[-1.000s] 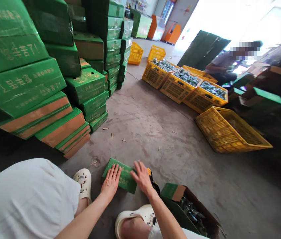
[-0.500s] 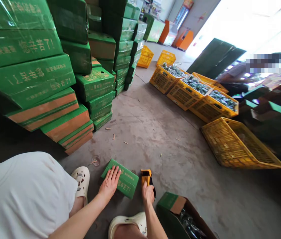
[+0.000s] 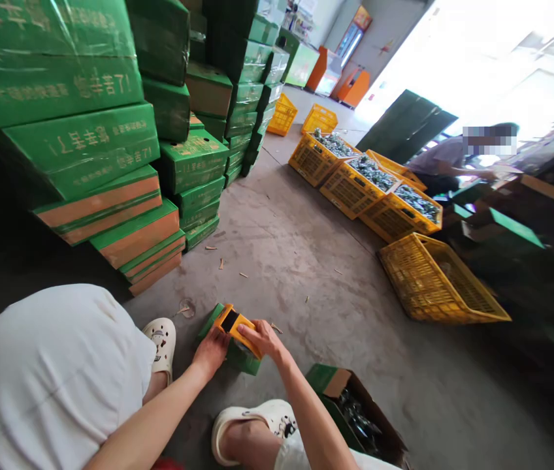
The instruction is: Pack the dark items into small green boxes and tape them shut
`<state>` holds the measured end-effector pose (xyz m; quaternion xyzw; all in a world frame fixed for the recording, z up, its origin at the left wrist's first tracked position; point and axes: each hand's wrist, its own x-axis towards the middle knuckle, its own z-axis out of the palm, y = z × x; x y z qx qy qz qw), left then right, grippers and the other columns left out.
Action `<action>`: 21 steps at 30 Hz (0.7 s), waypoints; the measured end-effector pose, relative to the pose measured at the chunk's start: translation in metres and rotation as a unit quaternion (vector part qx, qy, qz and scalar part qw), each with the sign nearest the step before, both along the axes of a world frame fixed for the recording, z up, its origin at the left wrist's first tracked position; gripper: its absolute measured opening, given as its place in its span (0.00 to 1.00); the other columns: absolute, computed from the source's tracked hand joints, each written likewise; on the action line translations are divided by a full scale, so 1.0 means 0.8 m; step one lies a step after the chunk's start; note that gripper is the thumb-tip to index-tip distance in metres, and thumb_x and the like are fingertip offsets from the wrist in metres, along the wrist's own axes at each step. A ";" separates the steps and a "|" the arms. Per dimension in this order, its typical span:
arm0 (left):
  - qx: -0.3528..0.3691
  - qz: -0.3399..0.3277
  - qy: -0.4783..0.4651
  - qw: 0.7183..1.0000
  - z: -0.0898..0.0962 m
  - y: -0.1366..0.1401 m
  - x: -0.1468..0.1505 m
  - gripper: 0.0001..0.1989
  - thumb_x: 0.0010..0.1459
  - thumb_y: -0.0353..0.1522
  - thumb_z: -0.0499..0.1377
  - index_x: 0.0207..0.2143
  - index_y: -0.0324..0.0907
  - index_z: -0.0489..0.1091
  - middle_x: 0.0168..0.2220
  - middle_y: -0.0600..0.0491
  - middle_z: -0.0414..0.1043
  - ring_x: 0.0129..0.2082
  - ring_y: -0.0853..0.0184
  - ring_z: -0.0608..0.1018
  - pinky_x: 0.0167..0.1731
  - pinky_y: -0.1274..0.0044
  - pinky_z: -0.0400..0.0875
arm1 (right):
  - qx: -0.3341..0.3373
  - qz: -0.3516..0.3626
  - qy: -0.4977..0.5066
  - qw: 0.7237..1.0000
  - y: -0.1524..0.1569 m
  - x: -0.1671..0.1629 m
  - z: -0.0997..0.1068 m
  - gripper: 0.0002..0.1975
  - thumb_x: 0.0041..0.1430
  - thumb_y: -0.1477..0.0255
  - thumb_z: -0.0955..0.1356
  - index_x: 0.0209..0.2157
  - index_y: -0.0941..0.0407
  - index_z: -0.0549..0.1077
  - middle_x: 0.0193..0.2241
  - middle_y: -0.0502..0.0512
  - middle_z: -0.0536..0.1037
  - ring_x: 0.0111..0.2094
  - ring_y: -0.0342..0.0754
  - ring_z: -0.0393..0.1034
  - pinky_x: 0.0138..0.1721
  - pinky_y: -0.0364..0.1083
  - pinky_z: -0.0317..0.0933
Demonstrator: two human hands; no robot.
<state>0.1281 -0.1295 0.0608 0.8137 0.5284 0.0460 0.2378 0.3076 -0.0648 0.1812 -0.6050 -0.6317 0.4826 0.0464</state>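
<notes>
A small green cardboard box (image 3: 244, 361) lies on the floor between my feet, its top largely covered by an orange-and-black tape dispenser (image 3: 244, 331). My right hand (image 3: 263, 337) is closed around the dispenser and tilts it against the box. At the box's near left side, my left hand (image 3: 211, 353) grips it with bent fingers, close against the dispenser's lower end. Some fingertips are hidden there. To the right of my foot stands an open green carton (image 3: 323, 377) with dark, shiny plastic-looking contents.
Green cartons (image 3: 85, 147) are stacked high on the left. Yellow crates (image 3: 343, 189) with small, shiny-looking items stand in a row ahead; another yellow crate (image 3: 407, 277) leans at the right. A person (image 3: 436, 160) crouches beyond them. Small scraps lie on the concrete floor (image 3: 277, 228).
My right hand has brought the tape dispenser left from beside the box onto its top. My left hand has shifted toward the near left side, fingers now more bent. The view has turned slightly.
</notes>
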 end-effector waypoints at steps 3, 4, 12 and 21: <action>-0.028 0.009 -0.051 0.998 0.011 0.002 -0.012 0.37 0.52 0.30 0.68 0.65 0.40 0.66 0.65 0.40 0.68 0.69 0.49 0.65 0.71 0.61 0.56 | 0.021 0.020 -0.008 1.000 -0.004 0.001 -0.008 0.31 0.56 0.40 0.65 0.24 0.56 0.67 0.20 0.45 0.60 0.24 0.41 0.53 0.24 0.41 0.47; -0.029 0.017 -0.067 0.997 0.016 0.002 -0.017 0.38 0.52 0.30 0.69 0.65 0.42 0.66 0.66 0.42 0.67 0.70 0.50 0.64 0.71 0.62 0.56 | 0.019 0.024 -0.002 1.000 -0.005 0.003 -0.008 0.31 0.56 0.40 0.64 0.25 0.55 0.66 0.20 0.45 0.60 0.24 0.41 0.53 0.24 0.41 0.47; -0.252 0.357 -0.404 0.804 0.058 0.051 -0.074 0.17 0.62 0.28 0.54 0.50 0.42 0.77 0.54 0.45 0.77 0.57 0.61 0.77 0.60 0.68 0.70 | 0.011 0.021 -0.001 1.000 -0.005 0.003 0.000 0.32 0.56 0.39 0.63 0.26 0.55 0.66 0.21 0.46 0.62 0.24 0.41 0.54 0.24 0.41 0.47; -0.468 0.360 -0.484 0.646 0.062 0.081 -0.065 0.24 0.46 0.49 0.72 0.36 0.40 0.76 0.28 0.54 0.79 0.29 0.66 0.80 0.36 0.73 0.76 | 0.020 0.053 0.001 0.998 -0.005 0.004 -0.005 0.31 0.57 0.39 0.63 0.26 0.55 0.66 0.20 0.45 0.61 0.24 0.41 0.53 0.23 0.41 0.47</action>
